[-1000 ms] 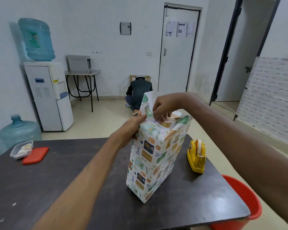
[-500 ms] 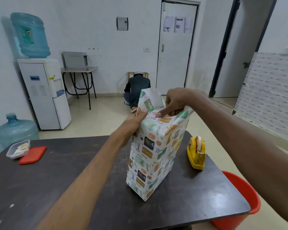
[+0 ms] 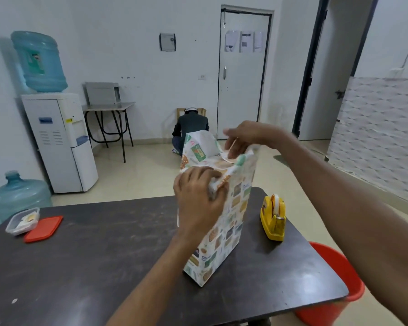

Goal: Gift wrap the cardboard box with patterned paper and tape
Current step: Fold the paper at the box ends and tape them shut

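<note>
While a dark table [image 3: 104,267] fills the lower half of the frame, a tall cardboard box [image 3: 224,231] stands upright on it at centre, sheathed in patterned paper [image 3: 198,147] whose top flaps rise loose above it. A white water dispenser [image 3: 59,142] stands at upper left, and a red bucket [image 3: 339,278] sits beyond the table's edge at lower right. The person's left hand [image 3: 198,196] grips the near top corner of the wrapped box, fingers curled over a fold of paper. The right hand [image 3: 247,137], slightly blurred, pinches the paper's upper edge at the far top corner. A yellow tape dispenser [image 3: 272,217] stands on the table just right of the box, apart from it. At the left edge lie a clear container [image 3: 21,221] and, touching it, a red lid [image 3: 44,228].
</note>
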